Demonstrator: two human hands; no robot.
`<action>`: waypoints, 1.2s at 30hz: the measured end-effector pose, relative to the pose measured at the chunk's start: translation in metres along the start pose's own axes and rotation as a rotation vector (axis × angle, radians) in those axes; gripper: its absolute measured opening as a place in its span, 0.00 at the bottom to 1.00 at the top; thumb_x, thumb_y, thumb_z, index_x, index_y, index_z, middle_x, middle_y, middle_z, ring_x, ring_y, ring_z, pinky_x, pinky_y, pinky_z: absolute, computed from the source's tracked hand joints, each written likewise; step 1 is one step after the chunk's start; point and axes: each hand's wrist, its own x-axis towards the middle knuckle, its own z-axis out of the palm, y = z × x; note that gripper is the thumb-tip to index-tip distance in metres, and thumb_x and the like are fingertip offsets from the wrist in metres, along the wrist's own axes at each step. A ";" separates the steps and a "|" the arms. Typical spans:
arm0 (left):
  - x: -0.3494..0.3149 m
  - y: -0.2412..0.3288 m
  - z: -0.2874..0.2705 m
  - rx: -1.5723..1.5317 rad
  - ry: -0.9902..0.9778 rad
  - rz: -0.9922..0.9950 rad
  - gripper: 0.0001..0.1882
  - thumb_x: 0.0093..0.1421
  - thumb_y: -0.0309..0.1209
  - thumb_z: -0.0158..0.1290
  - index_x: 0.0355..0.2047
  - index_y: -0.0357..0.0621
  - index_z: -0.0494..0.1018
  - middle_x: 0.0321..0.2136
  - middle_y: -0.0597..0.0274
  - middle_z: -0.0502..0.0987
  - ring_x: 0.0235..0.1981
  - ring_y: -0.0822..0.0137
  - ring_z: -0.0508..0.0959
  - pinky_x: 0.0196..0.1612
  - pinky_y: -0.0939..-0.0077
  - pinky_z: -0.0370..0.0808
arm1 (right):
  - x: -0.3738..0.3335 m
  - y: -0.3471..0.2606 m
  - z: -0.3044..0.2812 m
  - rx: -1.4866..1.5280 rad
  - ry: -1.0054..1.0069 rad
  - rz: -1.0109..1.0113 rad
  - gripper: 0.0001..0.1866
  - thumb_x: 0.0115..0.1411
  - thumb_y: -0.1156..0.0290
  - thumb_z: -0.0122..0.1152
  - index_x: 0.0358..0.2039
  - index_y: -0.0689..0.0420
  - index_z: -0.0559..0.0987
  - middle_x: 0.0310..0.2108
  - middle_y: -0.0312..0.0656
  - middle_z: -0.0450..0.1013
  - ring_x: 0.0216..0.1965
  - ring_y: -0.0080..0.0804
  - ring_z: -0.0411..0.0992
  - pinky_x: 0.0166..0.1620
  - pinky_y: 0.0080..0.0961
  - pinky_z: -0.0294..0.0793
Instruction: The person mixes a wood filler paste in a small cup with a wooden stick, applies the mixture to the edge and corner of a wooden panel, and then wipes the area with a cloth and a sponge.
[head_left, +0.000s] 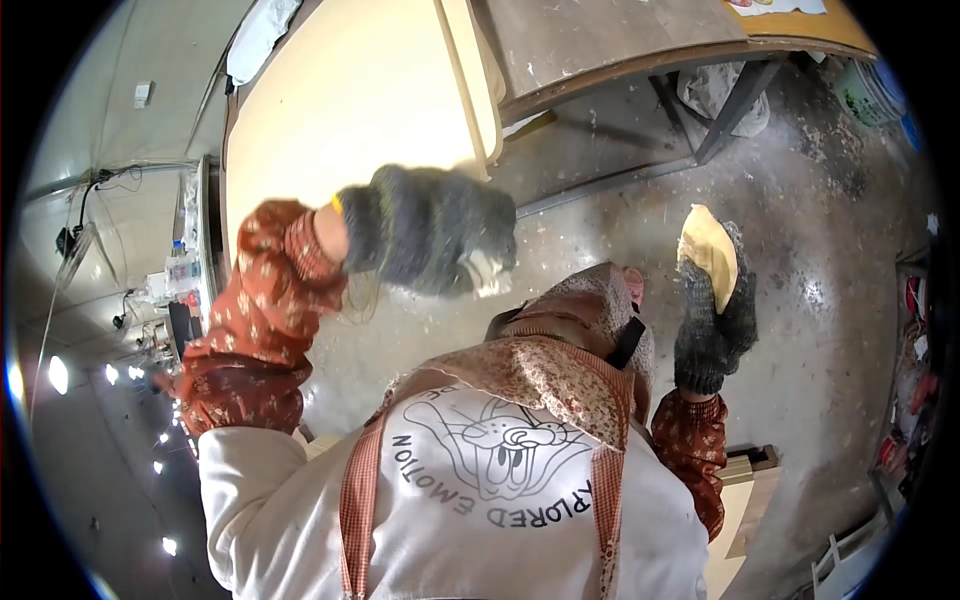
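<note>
My left hand (430, 232), in a dark grey knitted glove, is closed in front of the near edge of a large pale yellow panel (350, 90). Its fingers are curled and slightly blurred. Something whitish (487, 273) shows at the fingertips, but I cannot make out whether it is a held thing or part of the glove. Off to the right, my right hand (715, 330), gloved alike, grips a thin, pale tan, leaf-shaped piece (708, 252) that stands up from its fingers. The piece is apart from the panel. Floral red-brown sleeve covers are on both forearms.
A table with a grey-brown top (610, 40) stands beyond, on a dark metal frame (735, 110). Under it lies a whitish plastic bag (765, 115). A bucket (865, 95) stands far right. Pale boards (735, 500) are at lower right, near cluttered shelves (910, 350).
</note>
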 end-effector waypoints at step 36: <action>-0.117 0.008 0.162 -0.778 1.328 -0.448 0.24 0.40 0.25 0.57 0.40 0.36 0.69 0.38 0.60 0.72 0.38 0.70 0.71 0.43 0.78 0.68 | 0.080 -0.106 0.083 -0.488 -0.764 -0.816 0.22 0.39 0.78 0.62 0.40 0.54 0.73 0.39 0.40 0.71 0.39 0.39 0.68 0.42 0.30 0.69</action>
